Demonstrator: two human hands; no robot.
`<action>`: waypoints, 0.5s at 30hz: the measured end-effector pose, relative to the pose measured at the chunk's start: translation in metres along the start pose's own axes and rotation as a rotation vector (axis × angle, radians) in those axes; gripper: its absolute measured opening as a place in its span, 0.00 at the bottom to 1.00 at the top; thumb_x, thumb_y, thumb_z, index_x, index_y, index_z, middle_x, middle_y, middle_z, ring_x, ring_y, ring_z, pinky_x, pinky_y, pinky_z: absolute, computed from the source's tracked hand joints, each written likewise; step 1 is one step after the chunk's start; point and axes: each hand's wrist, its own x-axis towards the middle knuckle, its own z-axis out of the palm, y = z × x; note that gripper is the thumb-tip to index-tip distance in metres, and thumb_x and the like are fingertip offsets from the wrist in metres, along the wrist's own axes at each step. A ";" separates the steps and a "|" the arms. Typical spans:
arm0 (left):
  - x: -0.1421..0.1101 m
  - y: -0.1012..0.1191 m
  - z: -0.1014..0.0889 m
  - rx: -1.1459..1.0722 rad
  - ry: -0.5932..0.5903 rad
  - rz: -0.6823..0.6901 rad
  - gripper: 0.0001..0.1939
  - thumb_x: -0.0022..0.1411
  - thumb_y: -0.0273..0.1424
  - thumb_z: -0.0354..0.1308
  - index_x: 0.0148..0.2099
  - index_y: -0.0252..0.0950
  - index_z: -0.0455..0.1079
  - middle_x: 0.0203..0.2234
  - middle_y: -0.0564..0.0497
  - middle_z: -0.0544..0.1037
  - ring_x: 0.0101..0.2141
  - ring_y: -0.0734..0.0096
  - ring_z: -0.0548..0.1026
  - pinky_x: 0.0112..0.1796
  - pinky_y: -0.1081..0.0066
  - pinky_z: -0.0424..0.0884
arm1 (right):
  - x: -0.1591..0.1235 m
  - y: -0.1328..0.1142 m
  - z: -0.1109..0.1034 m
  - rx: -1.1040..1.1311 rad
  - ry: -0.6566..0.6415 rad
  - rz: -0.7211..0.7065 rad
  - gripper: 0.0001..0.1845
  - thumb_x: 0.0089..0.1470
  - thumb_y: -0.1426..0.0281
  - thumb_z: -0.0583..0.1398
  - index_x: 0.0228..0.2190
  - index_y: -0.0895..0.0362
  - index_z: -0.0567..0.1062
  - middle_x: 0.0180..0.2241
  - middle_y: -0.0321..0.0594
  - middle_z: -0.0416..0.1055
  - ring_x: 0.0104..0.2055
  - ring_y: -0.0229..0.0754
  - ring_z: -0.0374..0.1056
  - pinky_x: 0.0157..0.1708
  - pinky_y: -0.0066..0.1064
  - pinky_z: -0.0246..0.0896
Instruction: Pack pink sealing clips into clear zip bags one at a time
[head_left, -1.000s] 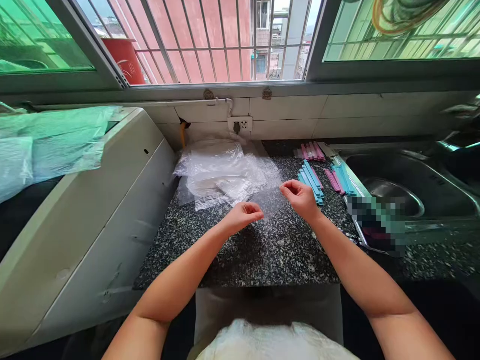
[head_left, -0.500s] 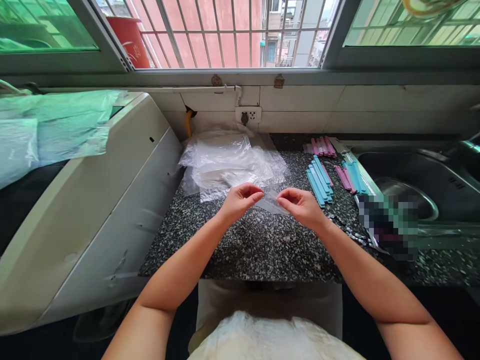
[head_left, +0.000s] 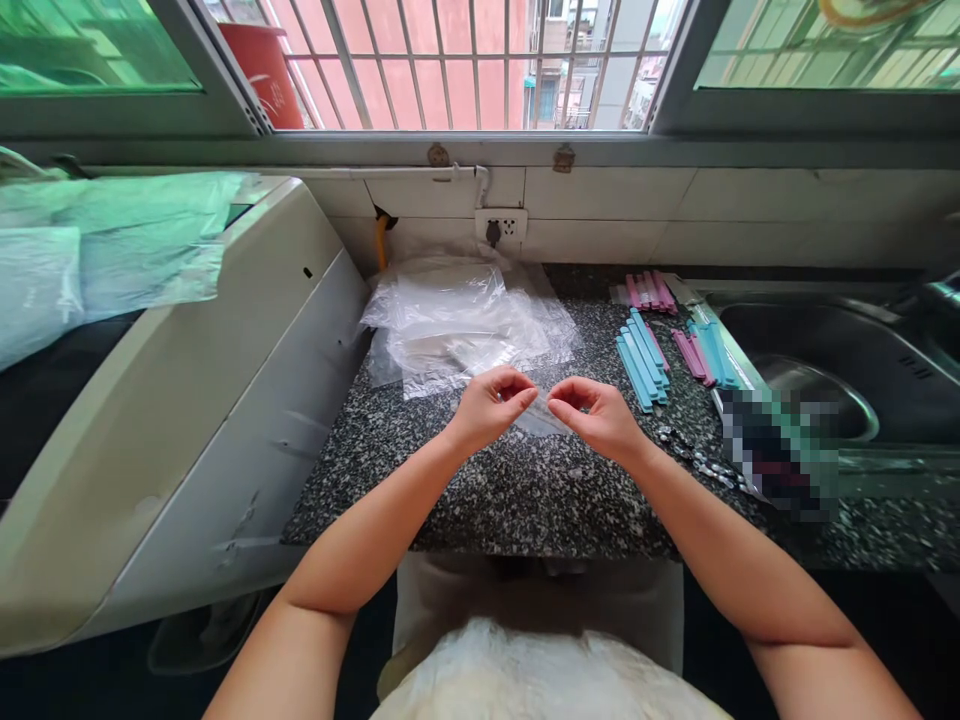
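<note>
A small clear plastic bag [head_left: 541, 422] hangs between my two hands, low over the dark speckled counter. My left hand [head_left: 495, 405] pinches its upper edge between thumb and fingertips. From the other side my right hand [head_left: 592, 412] has its thumb and index finger closed on the same edge. The two pinches are close together, with only a narrow gap between them. Behind my left hand lies a loose pile of clear plastic bags [head_left: 457, 310]. Blue plastic strips [head_left: 640, 362], apparently bag-sealing clips, lie to the right of my right hand.
Pink strips [head_left: 649, 292] and a mixed pink and blue group [head_left: 709, 355] lie further right. Beyond them is a dark sink [head_left: 795, 325]. A blurred-out package [head_left: 780, 455] rests near it. A white appliance [head_left: 247, 420] borders the left; a wall socket [head_left: 510, 225] is behind.
My hands have come closer together, the left shifting slightly right and the right slightly left. The bag stays pinched between them. The view has tilted very slightly.
</note>
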 end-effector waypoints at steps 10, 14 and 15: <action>-0.001 0.002 0.008 0.009 0.005 0.020 0.06 0.52 0.28 0.58 0.24 0.34 0.68 0.18 0.54 0.69 0.21 0.79 0.63 0.23 0.75 0.62 | 0.000 0.002 0.004 -0.026 0.051 -0.017 0.08 0.47 0.67 0.58 0.21 0.58 0.70 0.20 0.34 0.67 0.23 0.32 0.59 0.24 0.28 0.55; -0.001 0.002 0.009 -0.021 0.005 -0.010 0.07 0.52 0.28 0.58 0.23 0.34 0.68 0.18 0.54 0.68 0.21 0.79 0.63 0.23 0.75 0.61 | 0.001 0.003 0.005 -0.026 0.056 -0.009 0.09 0.47 0.66 0.58 0.22 0.58 0.70 0.21 0.34 0.67 0.23 0.32 0.59 0.24 0.28 0.55; -0.001 0.001 0.008 -0.035 0.008 -0.021 0.07 0.51 0.28 0.58 0.23 0.34 0.68 0.17 0.54 0.68 0.21 0.79 0.63 0.23 0.75 0.61 | 0.001 0.003 0.005 -0.021 0.057 -0.004 0.09 0.47 0.65 0.58 0.22 0.58 0.70 0.21 0.35 0.67 0.23 0.32 0.59 0.24 0.28 0.55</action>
